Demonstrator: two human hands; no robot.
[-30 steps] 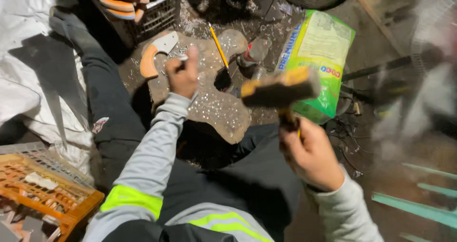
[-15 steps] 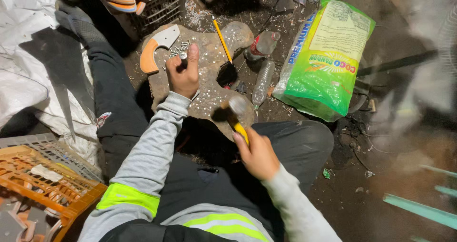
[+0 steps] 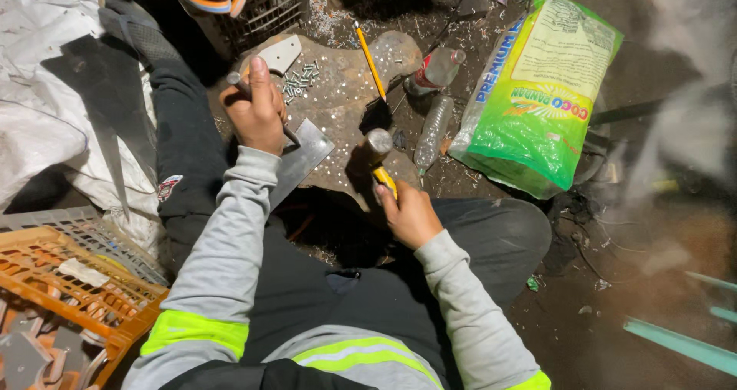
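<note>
Our left hand [image 3: 257,114] fingers clamp the punch [image 3: 238,83] on the metal plate [image 3: 303,156], right hand [image 3: 411,215] fingers clamp the hammer [image 3: 378,150]; we should hit straight down.

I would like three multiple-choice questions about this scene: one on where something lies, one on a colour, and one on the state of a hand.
1. Where does the yellow pencil lie?
A. on the flat stone
B. in the orange crate
C. on the green bag

2. What colour is the hammer handle below its head?
A. blue
B. yellow
C. white

3. What is the left hand doing?
A. resting open on the knee
B. holding a plastic bottle
C. gripping a thin metal tool over a metal plate

Answers:
1. A, the pencil rests on the flat stone, near small screws.
2. B, the hammer shows yellow just above the right hand.
3. C, its fingers close on the thin metal tool above the metal plate.
</note>
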